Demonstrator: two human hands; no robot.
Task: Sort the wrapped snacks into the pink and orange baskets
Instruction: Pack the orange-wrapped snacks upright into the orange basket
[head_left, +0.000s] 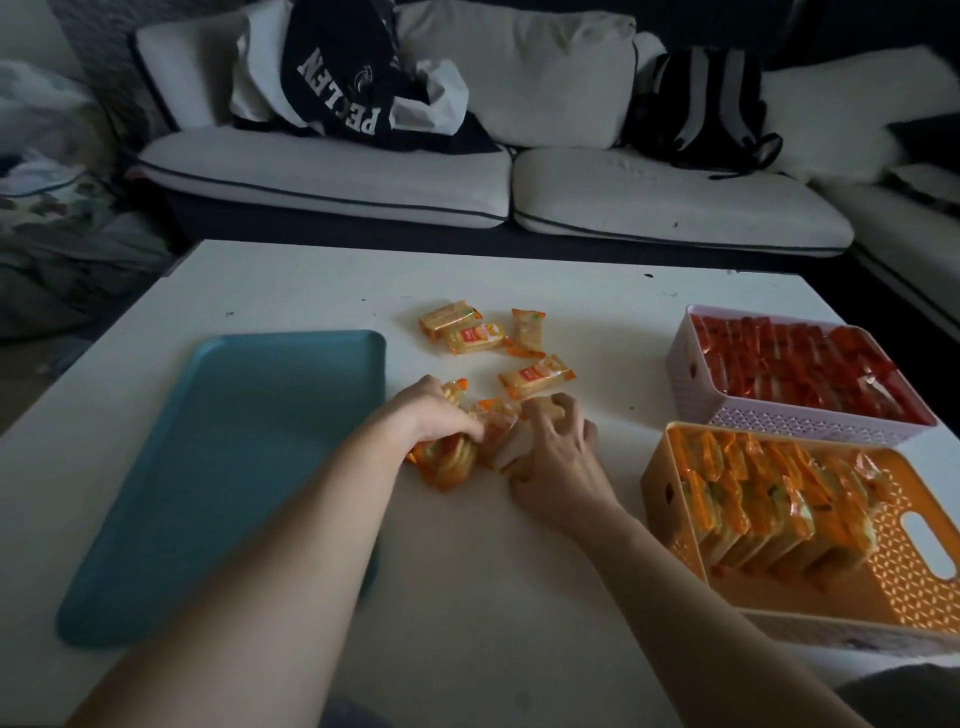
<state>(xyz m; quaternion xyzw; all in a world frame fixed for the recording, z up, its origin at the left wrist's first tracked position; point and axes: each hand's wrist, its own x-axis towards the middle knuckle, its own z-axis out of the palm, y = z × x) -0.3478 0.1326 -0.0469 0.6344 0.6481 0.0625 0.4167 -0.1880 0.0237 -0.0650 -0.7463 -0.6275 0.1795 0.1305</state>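
Gathering orange snacks (447, 460) mid-table, I clutch a bunch in my left hand (428, 413) while my right hand (558, 449) curls around another. Light, crinkly, slippery wrappers, probably brittle inside, so I'd grip the flat faces gently. The orange basket (670, 483) waits nearby.

White table (519, 571) bearing a teal tray (234, 467) flat at left, loose wrapped snacks (535, 375) mid-table, pink basket (691, 364) far right, orange basket (670, 483) just beside it, nearer.
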